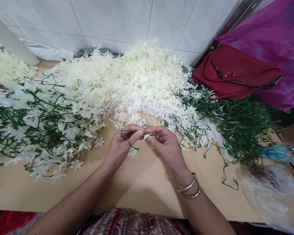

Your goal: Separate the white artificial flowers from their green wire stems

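Observation:
Above the middle of the table my left hand (120,145) pinches a thin green artificial flower stem (129,142), whose curved end hangs below the thumb. Fingertip to fingertip with it, my right hand (168,147) is closed on a small white artificial flower (147,136) at the stem's upper end. The fingers partly hide where flower and stem meet. Just beyond both hands rises a big heap of loose white blossoms (142,75). To the left lies a pile of white flowers on green stems (51,120).
Bare green stems (245,127) lie heaped at the right, beside white thread-like pieces (156,109). A red handbag (237,71) and a purple bag (267,36) stand behind them. Clear plastic wrapping (271,192) sits at the right edge. A tiled wall (129,19) bounds the wooden table (147,182).

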Motion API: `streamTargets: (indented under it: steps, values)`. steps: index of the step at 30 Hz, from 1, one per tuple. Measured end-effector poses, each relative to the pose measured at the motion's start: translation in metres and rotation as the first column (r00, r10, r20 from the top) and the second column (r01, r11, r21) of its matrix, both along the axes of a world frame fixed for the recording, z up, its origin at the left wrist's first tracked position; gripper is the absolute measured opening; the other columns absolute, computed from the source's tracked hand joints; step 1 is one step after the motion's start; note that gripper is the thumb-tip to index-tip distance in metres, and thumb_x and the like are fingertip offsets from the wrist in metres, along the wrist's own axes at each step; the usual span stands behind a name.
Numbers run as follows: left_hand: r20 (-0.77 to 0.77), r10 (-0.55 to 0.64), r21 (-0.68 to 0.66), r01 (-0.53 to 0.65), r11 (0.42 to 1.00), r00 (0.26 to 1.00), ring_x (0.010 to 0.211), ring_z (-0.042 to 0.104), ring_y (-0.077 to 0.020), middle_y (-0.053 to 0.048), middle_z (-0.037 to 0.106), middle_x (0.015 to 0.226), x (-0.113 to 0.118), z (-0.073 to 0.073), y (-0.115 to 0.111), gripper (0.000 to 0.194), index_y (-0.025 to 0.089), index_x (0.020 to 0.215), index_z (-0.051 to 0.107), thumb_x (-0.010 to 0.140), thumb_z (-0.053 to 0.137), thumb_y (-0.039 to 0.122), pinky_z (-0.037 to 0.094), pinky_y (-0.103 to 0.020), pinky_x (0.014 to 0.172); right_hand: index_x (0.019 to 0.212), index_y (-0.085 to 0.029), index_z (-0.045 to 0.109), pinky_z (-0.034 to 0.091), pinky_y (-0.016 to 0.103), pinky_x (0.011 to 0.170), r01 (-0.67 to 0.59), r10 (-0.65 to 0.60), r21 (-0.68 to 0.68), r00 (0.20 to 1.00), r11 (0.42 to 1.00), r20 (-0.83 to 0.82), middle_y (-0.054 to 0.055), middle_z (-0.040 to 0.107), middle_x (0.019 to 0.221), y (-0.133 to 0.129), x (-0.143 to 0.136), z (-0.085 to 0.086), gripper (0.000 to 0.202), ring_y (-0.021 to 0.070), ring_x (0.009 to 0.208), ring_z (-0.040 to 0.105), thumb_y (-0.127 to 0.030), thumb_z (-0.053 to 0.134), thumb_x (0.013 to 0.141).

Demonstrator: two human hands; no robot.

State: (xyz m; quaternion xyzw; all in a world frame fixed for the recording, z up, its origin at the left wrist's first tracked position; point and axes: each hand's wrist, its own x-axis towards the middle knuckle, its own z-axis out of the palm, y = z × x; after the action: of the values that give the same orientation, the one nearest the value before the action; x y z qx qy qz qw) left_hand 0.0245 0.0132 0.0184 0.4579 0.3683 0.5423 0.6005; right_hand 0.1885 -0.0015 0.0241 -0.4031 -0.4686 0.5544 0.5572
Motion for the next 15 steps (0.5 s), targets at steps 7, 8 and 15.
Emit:
streamTargets:
  steps: [7, 8, 15]
  values:
    - [-0.03, -0.021, 0.046, 0.022, 0.999, 0.999, 0.081, 0.064, -0.0154, -0.003, 0.07, 0.086, 0.001, 0.004, -0.001, 0.012, 0.02, 0.084, 0.081, 0.087, 0.082, 0.032, 0.052, -0.026, 0.077, 0.085, -0.028, 0.079, 0.057, 0.035, 0.094, 0.073, -0.077, 0.088, 0.996, 0.993, 0.037, 0.002, 0.077, 0.092, 0.001, 0.0, -0.004, 0.01, 0.019, 0.096, 0.072, -0.032, 0.087, 0.081]
    - [-0.031, -0.019, 0.05, 0.021, 0.999, 0.999, 0.082, 0.064, -0.0151, -0.003, 0.069, 0.087, 0.001, 0.003, -0.002, 0.012, 0.02, 0.084, 0.08, 0.088, 0.081, 0.032, 0.052, -0.026, 0.076, 0.085, -0.028, 0.079, 0.057, 0.035, 0.095, 0.086, -0.091, 0.093, 0.995, 0.992, 0.05, 0.002, 0.077, 0.091, 0.001, 0.0, -0.005, 0.009, 0.0194, 0.098, 0.071, -0.032, 0.087, 0.081]
    - [-0.005, -0.026, 0.069, 0.026, 0.997, 1.0, 0.084, 0.062, -0.0137, 0.0, 0.068, 0.085, 0.006, -0.007, -0.003, 0.011, 0.022, 0.083, 0.078, 0.091, 0.078, 0.03, 0.05, -0.025, 0.082, 0.081, -0.027, 0.076, 0.057, 0.037, 0.096, 0.109, -0.122, 0.147, 0.99, 0.983, 0.077, 0.001, 0.076, 0.082, 0.001, -0.004, -0.011, 0.011, 0.0193, 0.089, 0.072, -0.033, 0.084, 0.084]
